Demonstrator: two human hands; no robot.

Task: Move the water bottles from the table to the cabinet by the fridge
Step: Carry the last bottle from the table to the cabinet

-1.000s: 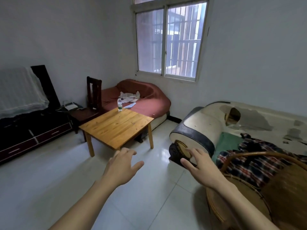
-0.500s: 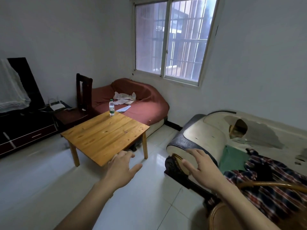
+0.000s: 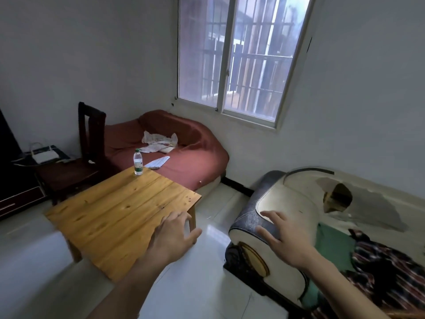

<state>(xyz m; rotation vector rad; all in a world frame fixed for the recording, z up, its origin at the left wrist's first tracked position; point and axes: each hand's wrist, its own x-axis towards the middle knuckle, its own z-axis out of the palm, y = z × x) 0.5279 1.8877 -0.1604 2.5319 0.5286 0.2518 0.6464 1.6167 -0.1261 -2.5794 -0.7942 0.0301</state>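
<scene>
One clear water bottle [image 3: 137,161] with a green cap and label stands upright at the far corner of a low wooden table [image 3: 119,210]. My left hand [image 3: 172,236] hovers over the table's near right corner, fingers apart, holding nothing. My right hand [image 3: 285,240] is stretched out empty in front of the sofa arm, fingers spread. Both hands are well short of the bottle. No cabinet or fridge is in view.
A worn white sofa [image 3: 287,199] with plaid cloth stands at the right. A red couch [image 3: 184,153] with cloth and a keyboard sits behind the table under the window. A dark wooden chair [image 3: 89,146] and dark low furniture [image 3: 18,180] stand at the left. White tiled floor lies between.
The view has moved closer to the table, which now looks larger and nearer. My left hand has come over the table's near corner. Both hands stay empty.
</scene>
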